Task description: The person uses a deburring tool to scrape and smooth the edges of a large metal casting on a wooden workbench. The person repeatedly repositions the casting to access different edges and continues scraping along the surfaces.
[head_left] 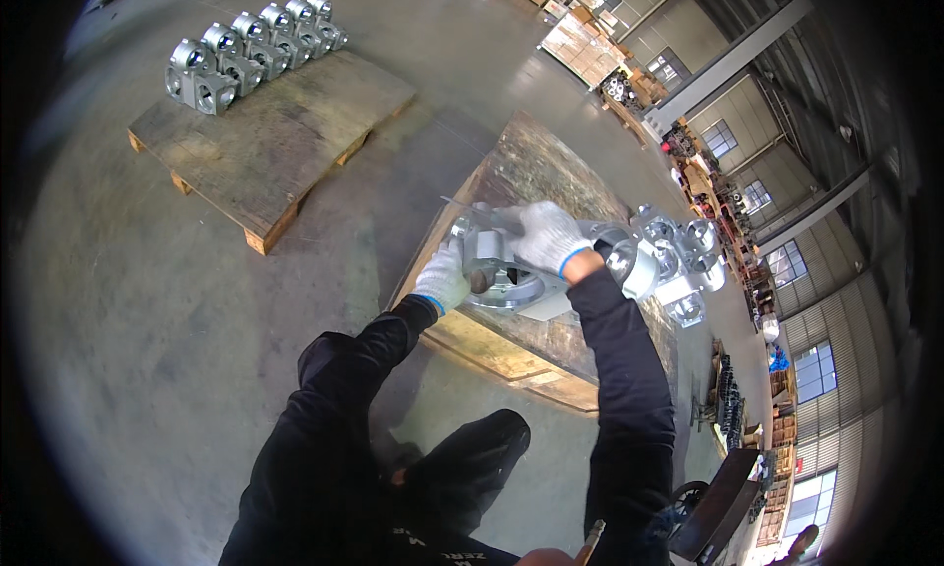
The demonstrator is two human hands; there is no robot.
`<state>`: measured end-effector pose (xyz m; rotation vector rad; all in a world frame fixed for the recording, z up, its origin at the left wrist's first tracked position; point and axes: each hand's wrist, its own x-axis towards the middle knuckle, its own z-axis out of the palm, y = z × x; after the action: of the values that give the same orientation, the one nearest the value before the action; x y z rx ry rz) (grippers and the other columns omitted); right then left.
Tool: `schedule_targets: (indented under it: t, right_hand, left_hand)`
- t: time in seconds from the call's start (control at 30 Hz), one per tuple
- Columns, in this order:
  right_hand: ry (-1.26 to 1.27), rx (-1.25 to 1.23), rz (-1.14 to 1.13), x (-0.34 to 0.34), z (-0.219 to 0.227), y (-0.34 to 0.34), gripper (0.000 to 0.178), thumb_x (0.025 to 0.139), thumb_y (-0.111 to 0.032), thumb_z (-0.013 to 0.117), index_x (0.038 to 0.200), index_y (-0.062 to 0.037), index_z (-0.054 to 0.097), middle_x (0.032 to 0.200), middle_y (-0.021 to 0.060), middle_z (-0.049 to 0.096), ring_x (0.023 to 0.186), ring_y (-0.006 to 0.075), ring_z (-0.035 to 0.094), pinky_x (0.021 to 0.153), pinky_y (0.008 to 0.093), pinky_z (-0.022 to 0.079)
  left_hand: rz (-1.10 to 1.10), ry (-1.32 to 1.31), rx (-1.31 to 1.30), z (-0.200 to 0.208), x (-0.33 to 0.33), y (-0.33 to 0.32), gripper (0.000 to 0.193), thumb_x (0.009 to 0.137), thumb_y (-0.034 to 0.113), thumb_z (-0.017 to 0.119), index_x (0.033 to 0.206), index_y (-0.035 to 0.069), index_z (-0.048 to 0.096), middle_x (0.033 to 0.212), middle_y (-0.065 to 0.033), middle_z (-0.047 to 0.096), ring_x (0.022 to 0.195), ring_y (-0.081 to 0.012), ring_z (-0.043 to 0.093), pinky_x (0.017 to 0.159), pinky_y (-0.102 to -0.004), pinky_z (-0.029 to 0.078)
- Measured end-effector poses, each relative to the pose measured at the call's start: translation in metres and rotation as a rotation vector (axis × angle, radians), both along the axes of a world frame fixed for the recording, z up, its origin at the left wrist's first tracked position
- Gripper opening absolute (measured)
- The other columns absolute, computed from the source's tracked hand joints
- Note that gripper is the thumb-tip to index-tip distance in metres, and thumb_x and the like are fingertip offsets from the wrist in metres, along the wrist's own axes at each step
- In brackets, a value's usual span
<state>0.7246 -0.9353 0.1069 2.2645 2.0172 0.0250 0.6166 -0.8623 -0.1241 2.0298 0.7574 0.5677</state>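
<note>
My left hand (445, 276), in a white knit glove with a blue cuff, closes on the left side of a silver metal casting (485, 248). The casting has a large round ring (516, 293) at its near side and rests on a wooden pallet (536, 163). Just over the casting, my right hand (548, 237), gloved alike, is closed on a thin, straight tool (466, 206); its tip sticks out to the left, and its exact kind is unclear. My right fingers are partly hidden behind the hand's back.
More silver castings (669, 256) crowd the pallet's right end. On another wooden pallet (285, 138) at the far left stands a row of similar castings (258, 50). Stacked cartons (582, 50) line the far wall. A dark machine part or cart (716, 507) is at lower right.
</note>
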Motion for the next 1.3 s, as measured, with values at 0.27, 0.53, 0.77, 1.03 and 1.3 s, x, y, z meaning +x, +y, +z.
schedule_targets:
  t: [0.27, 0.53, 0.77, 1.03, 1.3]
  right_hand:
    - [-0.198, -0.08, 0.112, 0.014, -0.004, 0.006, 0.038, 0.084, -0.02, 0.07, 0.12, -0.0207, 0.081, 0.114, 0.0143, 0.078, 0.102, 0.0362, 0.074, 0.086, 0.0491, 0.06]
    - [-0.199, -0.047, 0.297, 0.024, -0.008, -0.012, 0.043, 0.084, -0.025, 0.075, 0.127, -0.0207, 0.078, 0.133, 0.0051, 0.074, 0.104, 0.0322, 0.075, 0.085, 0.0449, 0.06]
    - [-0.087, -0.143, 0.216, 0.01, 0.026, -0.001, 0.04, 0.086, -0.022, 0.075, 0.125, -0.02, 0.079, 0.13, 0.0052, 0.075, 0.11, 0.0327, 0.074, 0.094, 0.0438, 0.059]
    - [0.319, -0.161, -0.018, 0.013, 0.038, 0.003, 0.04, 0.094, -0.041, 0.075, 0.123, -0.0132, 0.08, 0.105, 0.0212, 0.078, 0.089, 0.0373, 0.077, 0.088, 0.0411, 0.059]
    - [0.113, -0.143, 0.003, 0.005, 0.034, -0.004, 0.04, 0.089, -0.039, 0.072, 0.122, -0.0192, 0.081, 0.103, 0.0208, 0.077, 0.1, 0.0393, 0.075, 0.092, 0.0474, 0.059]
  left_hand:
    - [-0.023, -0.048, -0.088, 0.009, -0.01, 0.0, 0.058, 0.088, 0.025, 0.079, 0.134, -0.002, 0.053, 0.13, -0.0309, 0.066, 0.124, -0.047, 0.063, 0.102, -0.0527, 0.052]
    - [-0.009, -0.063, -0.027, 0.002, -0.006, 0.002, 0.06, 0.087, 0.027, 0.08, 0.132, -0.002, 0.053, 0.127, -0.0292, 0.067, 0.121, -0.046, 0.066, 0.101, -0.0527, 0.053]
    - [-0.03, -0.007, -0.081, 0.007, -0.007, 0.004, 0.064, 0.087, 0.029, 0.08, 0.137, -0.002, 0.052, 0.131, -0.029, 0.066, 0.123, -0.0453, 0.064, 0.103, -0.052, 0.053]
    - [-0.037, -0.006, -0.046, 0.004, -0.006, 0.003, 0.063, 0.089, 0.028, 0.078, 0.139, 0.0, 0.051, 0.132, -0.027, 0.066, 0.125, -0.0446, 0.063, 0.103, -0.0522, 0.052]
    - [-0.002, -0.07, -0.03, -0.006, -0.002, 0.006, 0.067, 0.086, 0.015, 0.071, 0.148, 0.001, 0.048, 0.134, -0.029, 0.064, 0.125, -0.0465, 0.062, 0.104, -0.0518, 0.053]
